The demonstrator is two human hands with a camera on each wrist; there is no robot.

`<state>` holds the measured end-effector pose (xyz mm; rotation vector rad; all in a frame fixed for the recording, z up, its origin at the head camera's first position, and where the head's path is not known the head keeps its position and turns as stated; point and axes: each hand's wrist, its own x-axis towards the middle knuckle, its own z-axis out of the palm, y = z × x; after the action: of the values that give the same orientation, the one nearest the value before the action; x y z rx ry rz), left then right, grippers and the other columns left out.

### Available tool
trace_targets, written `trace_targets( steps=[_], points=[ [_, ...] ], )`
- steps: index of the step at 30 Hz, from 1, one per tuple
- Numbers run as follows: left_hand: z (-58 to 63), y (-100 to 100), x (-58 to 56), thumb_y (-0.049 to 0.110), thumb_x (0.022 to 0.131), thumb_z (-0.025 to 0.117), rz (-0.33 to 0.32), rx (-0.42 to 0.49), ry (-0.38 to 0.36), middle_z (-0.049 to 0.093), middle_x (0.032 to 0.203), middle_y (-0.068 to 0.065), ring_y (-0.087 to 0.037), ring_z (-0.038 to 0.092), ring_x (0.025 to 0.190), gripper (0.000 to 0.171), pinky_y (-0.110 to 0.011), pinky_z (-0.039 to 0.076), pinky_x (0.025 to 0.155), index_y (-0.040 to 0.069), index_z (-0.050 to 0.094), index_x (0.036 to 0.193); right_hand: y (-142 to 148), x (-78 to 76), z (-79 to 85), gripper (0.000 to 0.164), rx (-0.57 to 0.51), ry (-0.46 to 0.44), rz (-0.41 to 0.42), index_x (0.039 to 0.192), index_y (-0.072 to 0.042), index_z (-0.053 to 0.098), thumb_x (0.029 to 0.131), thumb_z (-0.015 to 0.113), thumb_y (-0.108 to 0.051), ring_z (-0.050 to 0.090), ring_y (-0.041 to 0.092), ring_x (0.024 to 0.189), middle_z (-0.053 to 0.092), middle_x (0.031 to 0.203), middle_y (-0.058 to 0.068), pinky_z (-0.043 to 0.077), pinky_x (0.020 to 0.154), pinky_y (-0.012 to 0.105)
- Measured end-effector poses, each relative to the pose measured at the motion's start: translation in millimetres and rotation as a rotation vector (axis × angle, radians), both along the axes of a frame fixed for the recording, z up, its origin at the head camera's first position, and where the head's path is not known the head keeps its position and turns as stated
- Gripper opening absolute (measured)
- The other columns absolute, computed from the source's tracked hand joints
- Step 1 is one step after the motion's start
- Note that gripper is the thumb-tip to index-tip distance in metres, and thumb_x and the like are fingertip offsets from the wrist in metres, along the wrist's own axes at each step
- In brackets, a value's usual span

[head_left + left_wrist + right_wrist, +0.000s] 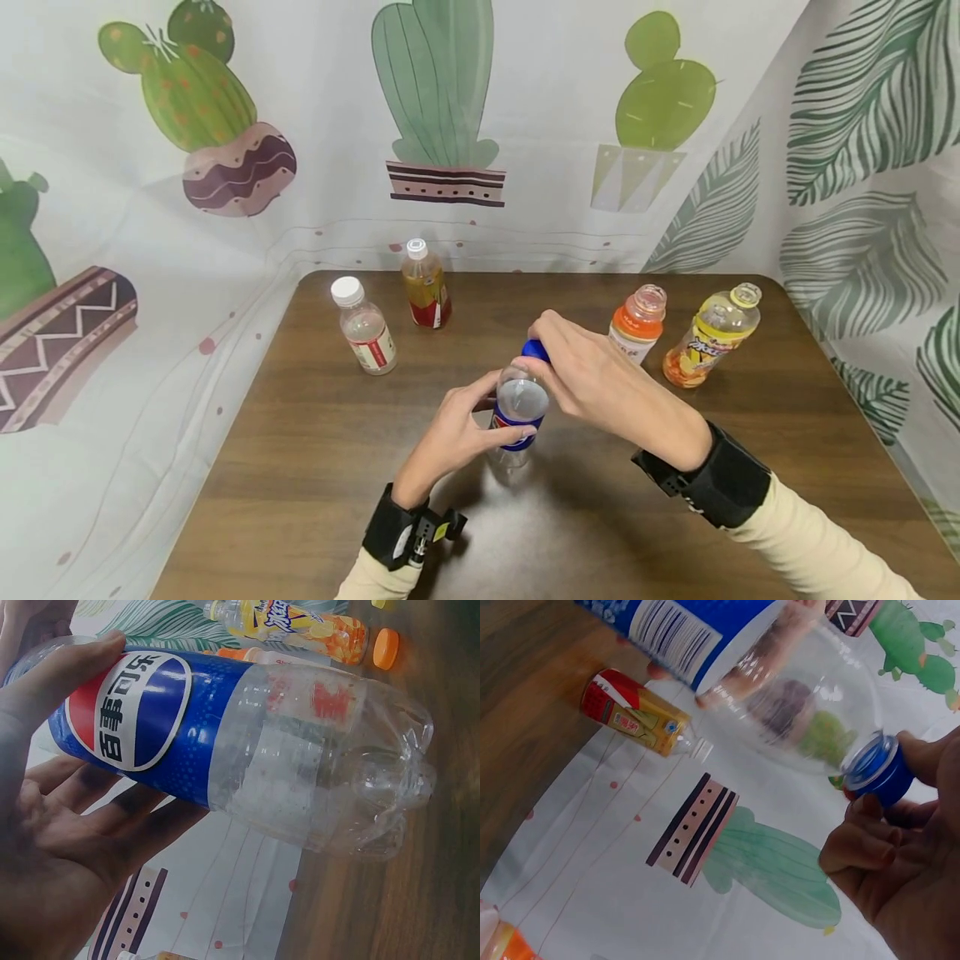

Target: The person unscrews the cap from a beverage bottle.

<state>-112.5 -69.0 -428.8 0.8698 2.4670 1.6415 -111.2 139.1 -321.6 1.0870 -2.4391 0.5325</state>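
Observation:
A clear plastic cola bottle with a blue label stands near the middle of the table, between both hands. My left hand grips it around the label, thumb across the front and fingers behind. At the bottle's mouth, my right hand pinches the blue cap between thumb and fingers. The right wrist view shows the cap over the neck, a little of the clear neck showing below it. The bottle's base is close to the tabletop in the left wrist view.
A white-capped bottle and an amber, white-capped bottle stand at the back left of the table. Back right are two uncapped bottles, one orange-labelled, one yellow-labelled. An orange cap lies near them.

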Motion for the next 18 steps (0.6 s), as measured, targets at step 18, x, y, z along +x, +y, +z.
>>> trace_targets(
  steps=[18],
  points=[
    [-1.5,-0.4,3.0,0.033,0.080,0.083,0.024,-0.013,-0.017,0.068,0.125,0.001,-0.013,0.066,0.108,0.067,-0.032,0.057,0.092,0.024,0.054,0.140,3.6,4.0,7.3,0.039,0.005,-0.131,-0.113,0.113,-0.006,0.054,0.094,0.068,-0.037,0.050,0.008,0.068,0.054,0.088,-0.001,0.044,0.055,0.019]
  ],
)
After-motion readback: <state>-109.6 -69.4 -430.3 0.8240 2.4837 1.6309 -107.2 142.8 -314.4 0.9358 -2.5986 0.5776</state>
